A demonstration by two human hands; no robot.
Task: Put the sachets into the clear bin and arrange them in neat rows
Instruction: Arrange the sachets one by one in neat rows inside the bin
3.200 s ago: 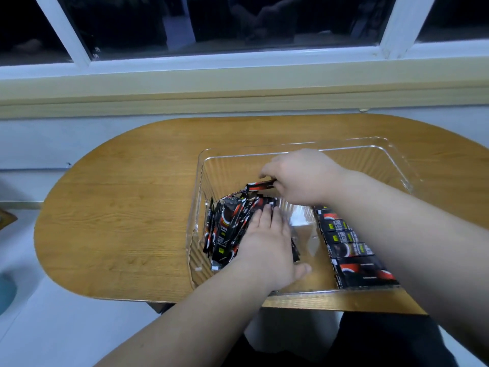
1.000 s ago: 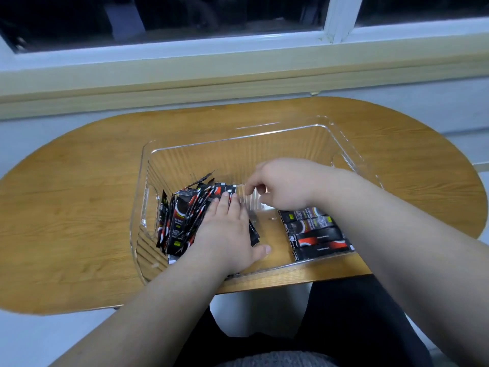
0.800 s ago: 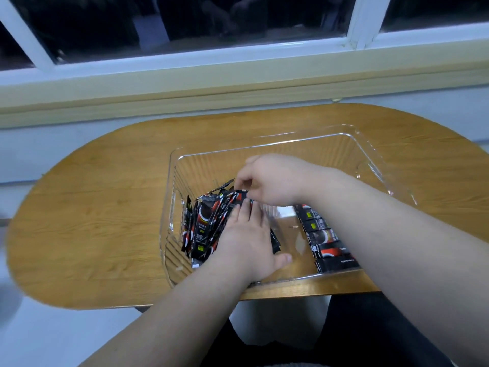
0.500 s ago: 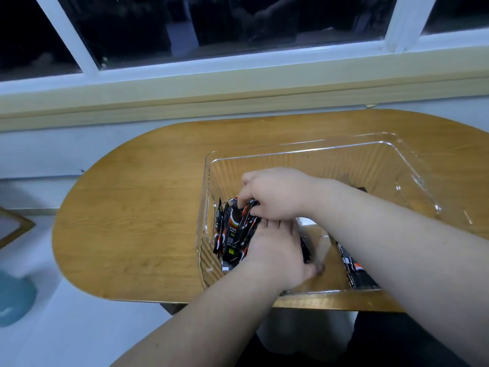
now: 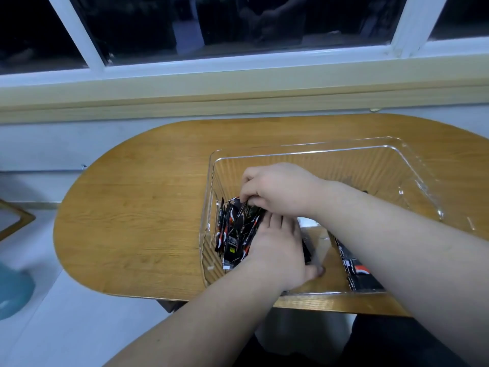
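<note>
Clear bin (image 5: 412, 165) far half open | left hand (image 5: 277, 247) flat on sachets (image 5: 232, 234) | right hand (image 5: 275, 192) pinching sachet

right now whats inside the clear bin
In the clear bin: upright sachets bunched at its left under both hands, flat sachets at right. The forearm covers most of those.

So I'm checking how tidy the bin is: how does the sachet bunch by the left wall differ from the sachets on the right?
The left bunch stands on edge, leaning and fanned; the right sachets lie flat in a row. Both hands, left hand and right hand, are on the bunch; the row goes untouched. Both are black packs inside the clear bin.
</note>
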